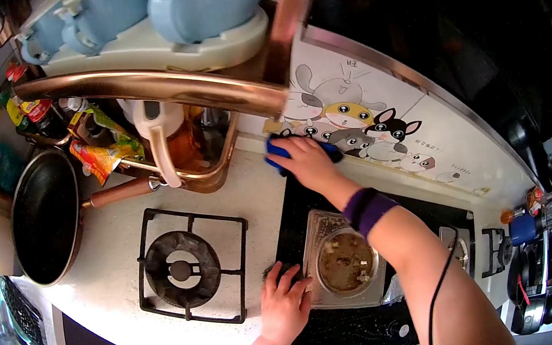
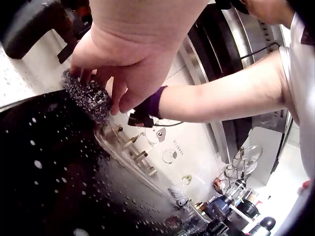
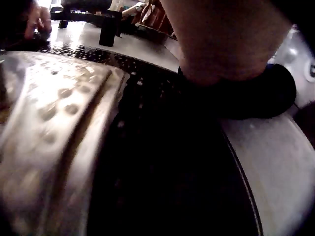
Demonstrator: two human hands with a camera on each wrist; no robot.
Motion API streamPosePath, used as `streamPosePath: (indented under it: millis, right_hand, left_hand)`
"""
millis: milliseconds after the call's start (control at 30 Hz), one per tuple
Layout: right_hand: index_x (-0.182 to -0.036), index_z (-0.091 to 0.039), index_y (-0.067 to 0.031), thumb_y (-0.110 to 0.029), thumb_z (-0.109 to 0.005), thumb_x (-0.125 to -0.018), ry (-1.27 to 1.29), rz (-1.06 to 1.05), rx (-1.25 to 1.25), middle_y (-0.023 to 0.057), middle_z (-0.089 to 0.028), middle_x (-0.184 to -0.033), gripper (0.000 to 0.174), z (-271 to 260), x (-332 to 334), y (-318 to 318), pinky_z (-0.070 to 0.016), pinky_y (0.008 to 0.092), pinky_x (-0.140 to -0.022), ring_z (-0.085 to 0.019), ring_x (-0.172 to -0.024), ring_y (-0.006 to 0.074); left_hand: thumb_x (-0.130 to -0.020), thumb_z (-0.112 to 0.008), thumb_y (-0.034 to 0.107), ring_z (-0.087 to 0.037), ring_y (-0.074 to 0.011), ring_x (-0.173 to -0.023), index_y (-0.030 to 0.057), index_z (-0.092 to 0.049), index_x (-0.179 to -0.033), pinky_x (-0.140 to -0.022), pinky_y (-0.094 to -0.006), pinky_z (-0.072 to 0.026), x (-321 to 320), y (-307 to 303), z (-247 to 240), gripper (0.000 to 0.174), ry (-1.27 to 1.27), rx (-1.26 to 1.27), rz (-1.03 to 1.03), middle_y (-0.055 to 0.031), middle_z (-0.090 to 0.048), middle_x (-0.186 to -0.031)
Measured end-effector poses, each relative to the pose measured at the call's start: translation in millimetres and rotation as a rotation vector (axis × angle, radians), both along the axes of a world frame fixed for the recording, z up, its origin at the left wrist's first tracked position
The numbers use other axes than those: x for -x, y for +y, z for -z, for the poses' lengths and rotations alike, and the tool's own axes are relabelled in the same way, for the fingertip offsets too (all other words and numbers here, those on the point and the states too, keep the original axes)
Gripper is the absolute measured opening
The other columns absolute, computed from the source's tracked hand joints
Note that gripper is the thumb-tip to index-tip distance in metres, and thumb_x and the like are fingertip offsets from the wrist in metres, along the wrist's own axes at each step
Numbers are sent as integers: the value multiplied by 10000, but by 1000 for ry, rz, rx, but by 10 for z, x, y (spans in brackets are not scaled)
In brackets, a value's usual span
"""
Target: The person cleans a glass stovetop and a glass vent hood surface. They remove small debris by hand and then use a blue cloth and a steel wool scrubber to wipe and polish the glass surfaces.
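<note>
Under the fingers of my left hand (image 1: 286, 305) is a steel wool scrubber (image 2: 91, 101), held at the left edge of the black glass stovetop (image 1: 341, 333). My right hand (image 1: 309, 164) grips a blue cloth (image 1: 278, 155) at the back of the stove, low against the wall panel with cartoon animals (image 1: 353, 119). In the right wrist view the cloth (image 3: 246, 96) looks dark and bunched beneath the hand. Between the hands lies a metal burner tray (image 1: 319, 265), its round well stained brown. Droplets and white suds spots dot the glass in the left wrist view.
A pan support with a burner piece (image 1: 180, 267) sits on the white counter to the left. Beyond it are a frying pan (image 1: 48, 218) and a copper-coloured rack (image 1: 213, 178) with a jug and packets. Overhead hangs a shelf (image 1: 157, 76) with blue containers.
</note>
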State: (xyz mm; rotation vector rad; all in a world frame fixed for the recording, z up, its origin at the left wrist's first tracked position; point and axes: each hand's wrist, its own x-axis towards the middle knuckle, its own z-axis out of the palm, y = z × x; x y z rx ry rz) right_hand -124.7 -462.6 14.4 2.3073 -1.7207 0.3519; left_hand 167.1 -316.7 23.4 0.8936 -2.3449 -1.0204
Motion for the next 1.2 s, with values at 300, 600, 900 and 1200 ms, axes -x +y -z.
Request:
streamPosePath:
  millis: [300, 600, 900, 1200]
  right_hand:
    - [-1234, -682, -176, -93, -588, -833, 91, 41, 23, 75, -569, -1352, 420, -44, 37, 89, -422, 427, -1082, -514, -1273, 289]
    - [-1166, -700, -168, -111, -590, -816, -9, -65, 52, 59, -562, -1342, 372, 15, -216, -353, -441, 415, -1055, -508, -1267, 293]
    - [-1304, -643, -296, -27, -570, -827, 80, 212, -96, 3, -558, -1369, 552, -144, 961, 1300, -448, 418, -1064, -520, -1248, 264]
    - [-1399, -558, -214, -3, -665, -804, -284, 524, -134, 137, -486, -1401, 641, -486, 1079, 2191, -437, 488, -1070, -486, -1249, 388]
  left_hand:
    - [-787, -730, 128, -412, -415, -1348, 146, -709, -1097, -1085, -543, -390, -79, 42, 16, 311, 26, 23, 17, -88, -564, -1353]
    - [-778, -731, 132, -390, -414, -1370, 151, -717, -1078, -1108, -555, -362, -9, 4, 29, 301, -61, 49, 34, -84, -553, -1365]
    - [-717, -685, 31, -412, -407, -1350, 157, -718, -1110, -1101, -556, -377, 30, 33, 4, 414, -120, 117, 42, -83, -551, -1359]
    - [-794, -614, 6, -505, -344, -1274, 114, -693, -1145, -1090, -513, -414, -17, 85, 91, 376, -40, 173, 36, -76, -614, -1285]
